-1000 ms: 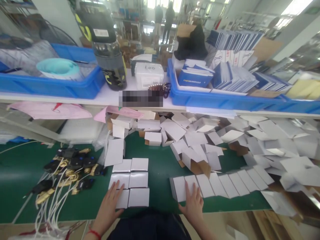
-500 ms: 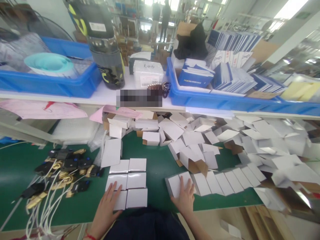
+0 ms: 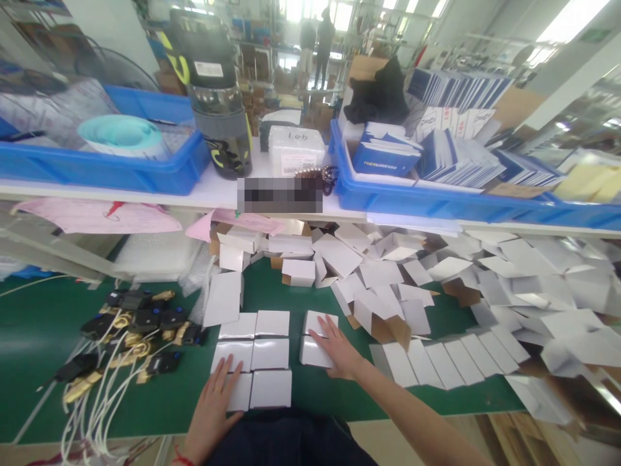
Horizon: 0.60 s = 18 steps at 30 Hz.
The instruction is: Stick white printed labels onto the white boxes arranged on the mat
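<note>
Several small white boxes [image 3: 270,355] lie flat in two columns on the green table [image 3: 334,396], in front of me. My left hand [image 3: 218,391] rests on the near left of this group, fingers stretched out and slightly spread. A short gap to the right of the columns, my right hand [image 3: 341,349] reaches across onto two more white boxes [image 3: 311,351] lying one behind the other. Its fingers are spread over their tops, and the thumb side is partly hidden. Farther right, a slanted row of white boxes [image 3: 444,364] lies side by side.
Black connectors with white cables [image 3: 145,317] lie at the left. Loose white cartons [image 3: 373,275] are heaped at the back and right. On the shelf above stand a dark bottle [image 3: 220,123], a left blue bin [image 3: 160,175] and a right blue bin [image 3: 388,194] with booklets.
My right hand has moved left with two boxes from the left end of the slanted row, bringing them close to the two columns. My left hand stays on its boxes.
</note>
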{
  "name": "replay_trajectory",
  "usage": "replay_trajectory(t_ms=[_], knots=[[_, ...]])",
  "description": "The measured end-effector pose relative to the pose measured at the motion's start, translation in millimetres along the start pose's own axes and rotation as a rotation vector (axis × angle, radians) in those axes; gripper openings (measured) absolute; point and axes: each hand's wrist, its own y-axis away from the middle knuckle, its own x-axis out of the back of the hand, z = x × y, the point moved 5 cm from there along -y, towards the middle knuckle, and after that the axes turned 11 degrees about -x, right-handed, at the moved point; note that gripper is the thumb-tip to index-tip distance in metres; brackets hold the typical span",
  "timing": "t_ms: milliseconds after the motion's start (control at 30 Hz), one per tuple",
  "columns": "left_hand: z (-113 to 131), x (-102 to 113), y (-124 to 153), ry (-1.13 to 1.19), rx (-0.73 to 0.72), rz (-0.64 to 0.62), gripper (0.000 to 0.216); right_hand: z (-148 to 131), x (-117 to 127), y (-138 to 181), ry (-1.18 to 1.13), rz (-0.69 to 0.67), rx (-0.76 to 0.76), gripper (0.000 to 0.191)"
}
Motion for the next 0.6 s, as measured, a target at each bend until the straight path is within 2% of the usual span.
replay_trajectory(t_ms=[200,300,367,467,600], knots=[[-1,-3,2,-0.007,0.021,0.002,0.103,-33,1,-27,0.015,0.001,0.160,0.130],[-2,-2,1,-0.023,0.007,0.012,0.104,-42,-4,-32,-0.032,0.020,0.167,0.130],[-2,-1,1,-0.035,-0.017,0.027,0.105,-39,-6,-26,-0.121,0.061,0.137,0.124],[-5,0,-1,-0.049,-0.058,0.067,0.106,-9,-11,3,-0.280,0.224,-0.030,0.104],[-13,-8,-3,-0.042,-0.092,0.094,0.104,70,-31,68,-0.345,0.522,-0.501,0.072]])
